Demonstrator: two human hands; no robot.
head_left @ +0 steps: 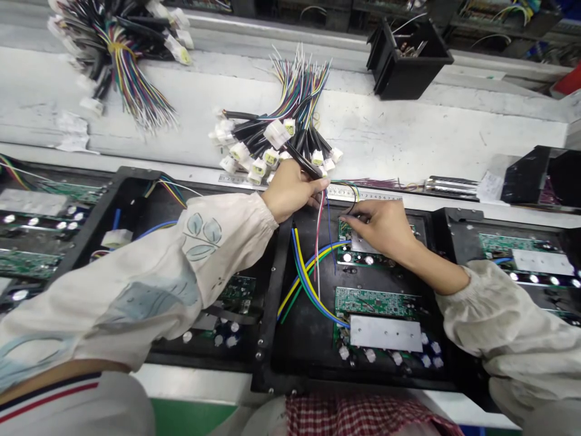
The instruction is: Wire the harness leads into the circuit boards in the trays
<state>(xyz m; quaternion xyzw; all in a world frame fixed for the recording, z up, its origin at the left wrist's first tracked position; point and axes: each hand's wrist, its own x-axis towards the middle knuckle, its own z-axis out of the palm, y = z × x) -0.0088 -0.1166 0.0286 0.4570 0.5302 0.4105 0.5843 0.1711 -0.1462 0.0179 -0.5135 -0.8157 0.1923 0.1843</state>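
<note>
My left hand [293,191] grips a black-sheathed cable [303,160] with a white connector on its upper end. Loose pink, white and blue wires [319,242] hang below that hand, over a black tray [297,348]. Thumb and fingers of my right hand [385,225] pinch together around a thin dark wire [353,204] above the upper circuit board [344,254], which the hand partly covers. A lower circuit board [376,301] with a metal plate lies in the same tray. Thick blue, yellow and green wires [305,275] run from both boards.
Bundles of connector cables [258,142] lie behind my left hand, with another tied bundle [120,54] at the far left. A ruler strip [363,195] runs behind the trays. A black bin [411,63] stands at the back. Neighbouring trays flank mine, including a right one [467,242].
</note>
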